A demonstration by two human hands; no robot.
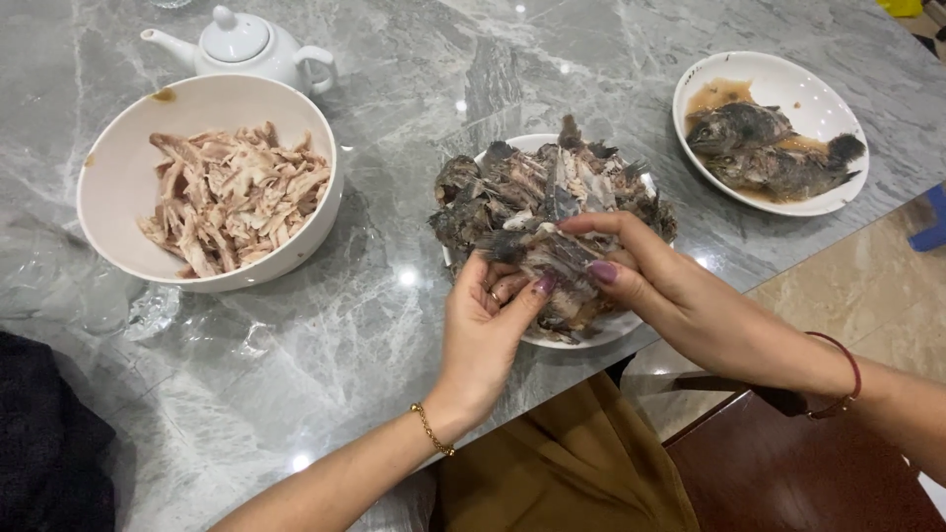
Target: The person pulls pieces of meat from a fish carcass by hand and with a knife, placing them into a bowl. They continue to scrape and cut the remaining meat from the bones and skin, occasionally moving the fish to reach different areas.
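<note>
A white plate (552, 340) near the table's front edge carries a heap of dark fish skin, bones and fins (532, 187). Over its near side my left hand (485, 330) and my right hand (660, 286) both grip one piece of cooked fish (552, 258). My left fingers curl under it from the left. My right thumb and fingers pinch it from the right and above. A large white bowl (108, 167) at the left holds shredded pale fish meat (232, 197).
Two whole cooked dark fish (769, 148) lie in brown sauce in a white dish (838, 108) at the back right. A white teapot (246, 44) stands behind the bowl. Dark cloth (44, 443) lies at the front left. The grey marble table (394, 79) ends at the right above tiled floor.
</note>
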